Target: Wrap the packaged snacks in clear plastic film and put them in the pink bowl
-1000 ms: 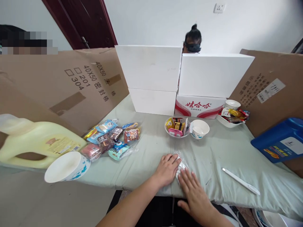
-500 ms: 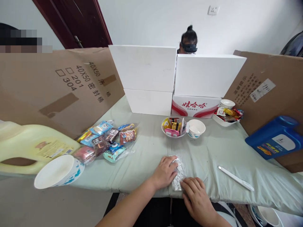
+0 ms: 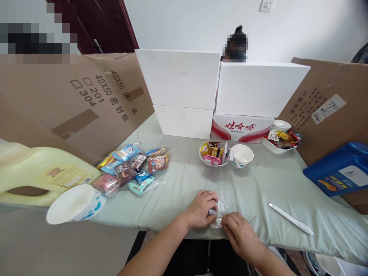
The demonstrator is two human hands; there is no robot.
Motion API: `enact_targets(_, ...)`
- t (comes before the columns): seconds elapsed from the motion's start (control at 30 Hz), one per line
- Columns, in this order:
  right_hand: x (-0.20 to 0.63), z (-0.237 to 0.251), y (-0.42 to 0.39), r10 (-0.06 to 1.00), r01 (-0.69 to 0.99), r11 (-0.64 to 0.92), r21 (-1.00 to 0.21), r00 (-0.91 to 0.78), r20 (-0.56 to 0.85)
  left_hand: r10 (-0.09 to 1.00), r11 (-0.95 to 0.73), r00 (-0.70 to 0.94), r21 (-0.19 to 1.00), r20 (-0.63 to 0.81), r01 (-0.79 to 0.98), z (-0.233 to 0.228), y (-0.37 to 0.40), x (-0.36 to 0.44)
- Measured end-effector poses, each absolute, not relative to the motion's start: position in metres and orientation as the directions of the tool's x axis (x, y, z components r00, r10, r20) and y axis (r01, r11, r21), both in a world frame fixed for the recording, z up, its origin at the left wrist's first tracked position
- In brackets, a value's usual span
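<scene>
**Both hands bunch up the clear wrapper at the near edge**

Flattened under open palms a second ago, the clear plastic wrapper (image 3: 220,207) is now gathered into a crumpled wad — both hands have curled in on it. It sits on the green cloth of the table (image 3: 267,184), close to the near edge and about midway along it. The left hand (image 3: 201,209) has its fingers clenched round the wrapper's left side, knuckles up; the right hand (image 3: 240,234) pinches the lower right side with bent fingers. Judging by this, the smoothing is over and the folding or rolling has started.

Farther out, a white pen (image 3: 290,218) lies toward the right near edge. Toward the middle of the table stand a bowl of small snacks (image 3: 212,153) and, touching it, an empty paper cup (image 3: 242,155). A pile of snack packets (image 3: 130,168) lies left of centre, and another paper cup (image 3: 75,203) and a yellow jug (image 3: 43,172) sit at the left near corner. White boxes (image 3: 218,92) and cardboard sheets (image 3: 71,99) wall the far and side edges — a blue jug (image 3: 339,168) leans at the right.
</scene>
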State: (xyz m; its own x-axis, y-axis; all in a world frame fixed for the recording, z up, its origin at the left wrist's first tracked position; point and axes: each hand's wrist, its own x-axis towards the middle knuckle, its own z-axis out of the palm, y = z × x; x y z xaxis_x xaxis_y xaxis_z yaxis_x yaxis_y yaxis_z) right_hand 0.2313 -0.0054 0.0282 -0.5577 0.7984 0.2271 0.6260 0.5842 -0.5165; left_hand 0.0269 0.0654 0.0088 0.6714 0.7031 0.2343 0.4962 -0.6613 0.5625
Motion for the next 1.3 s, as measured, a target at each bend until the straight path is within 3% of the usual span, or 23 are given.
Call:
enact_targets(0.23,0.228,0.021,0.002,0.740,0.640,0.653,-0.405,-0.652,0.163,0.665,-0.669,0.727,0.568,0.170,0.479,0.015,0.064,0.019)
enact_targets(0.5,0.232,0.016,-0.008,0.628,0.608,0.774,-0.178,-0.701,0.336,0.636,-0.675,0.758,0.580,0.143,0.456,0.018,0.067,0.017)
enact_targets(0.6,0.231,0.015,-0.003,0.630,0.598,0.773,-0.211,-0.690,0.355,0.649,-0.645,0.748,0.621,0.138,0.445,0.016,0.067,0.015)
enact_targets(0.7,0.225,0.011,0.010,0.722,0.630,0.692,-0.352,-0.607,0.332,0.673,-0.628,0.712,0.663,0.201,0.407,0.007,0.067,0.011)
enact_targets(0.8,0.217,0.006,0.029,0.881,0.768,0.473,-0.431,-0.415,0.226,0.699,-0.620,0.657,0.696,0.283,0.361,-0.005,0.068,0.008)
enact_targets(0.9,0.205,0.002,0.047,0.960,0.875,0.276,-0.397,-0.235,0.150,0.709,-0.627,0.636,0.685,0.304,0.371,-0.014,0.069,0.006)
enact_targets(1.03,0.191,-0.001,0.061,0.988,0.939,0.131,-0.317,-0.097,0.121,0.710,-0.634,0.631,0.675,0.314,0.377,-0.017,0.069,0.007)
enact_targets(1.3,0.179,0.001,0.067,0.996,0.981,0.074,-0.181,-0.064,0.060,0.719,-0.661,0.630,0.568,0.293,0.490,-0.004,0.063,0.015)
